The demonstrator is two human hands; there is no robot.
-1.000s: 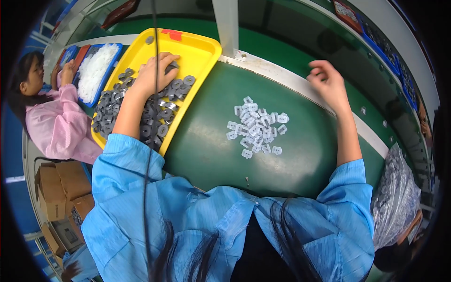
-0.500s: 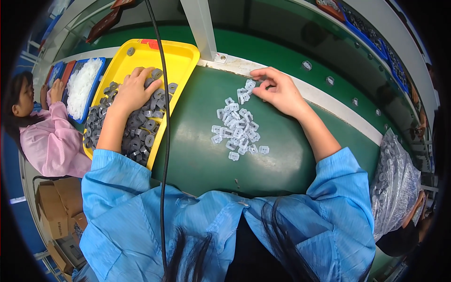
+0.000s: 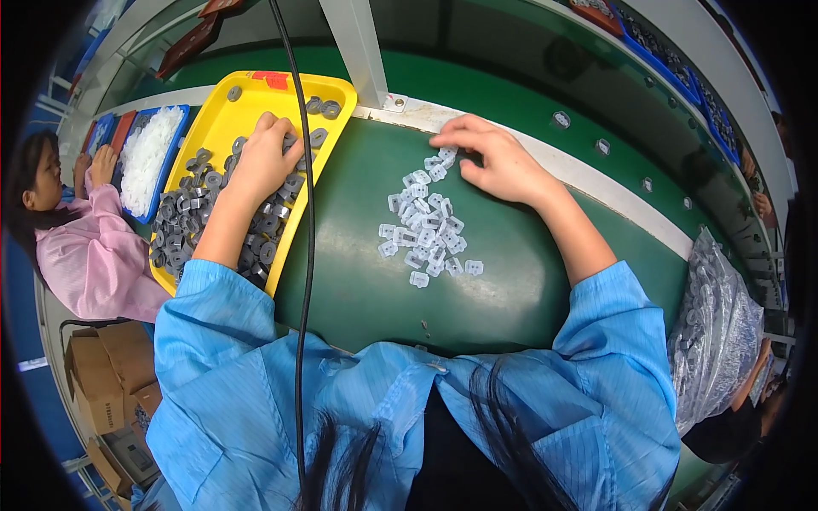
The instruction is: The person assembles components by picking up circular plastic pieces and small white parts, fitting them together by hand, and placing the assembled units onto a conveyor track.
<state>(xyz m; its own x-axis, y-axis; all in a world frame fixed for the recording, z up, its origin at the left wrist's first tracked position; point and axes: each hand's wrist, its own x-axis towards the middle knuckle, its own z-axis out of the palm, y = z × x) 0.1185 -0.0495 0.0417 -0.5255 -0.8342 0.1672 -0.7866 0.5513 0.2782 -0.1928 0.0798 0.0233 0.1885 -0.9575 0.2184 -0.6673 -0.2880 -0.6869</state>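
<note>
Dozens of short, dark-grey rings [image 3: 179, 226], some with a metallic shine, are held in a shallow, rectangular yellow plastic tray [image 3: 256, 102], and among them the bare left hand [image 3: 262, 162] is placed with its fingers bent downward. Whether a ring is gripped there cannot be told, since the fingertips are hidden behind the back of the hand. Most of the rings are heaped to the left of that grip and below it, under the wrist and forearm, while a few are scattered beyond the fingertips, near the tray's far end, where a strip of red tape [image 3: 271, 80] is stuck. Just right of the left thumb, the view is crossed by a thin black cable [image 3: 308, 187]. By the bare right hand [image 3: 507, 166] nothing is seen to be clasped: its thumb and forefinger are held apart, and its fingertips are set at the upper end of a loose pile of small, translucent, whitish plastic pieces [image 3: 426, 238]. The rest of that pile is spread below and to the left of the right fingertips, on a smooth green tabletop [image 3: 366, 179]. Beyond the right hand, a few small pieces [image 3: 602, 146] are spaced along a green strip [image 3: 477, 85]. To the right of the right forearm, a bulging clear plastic bag [image 3: 711, 341] is seen.
</note>
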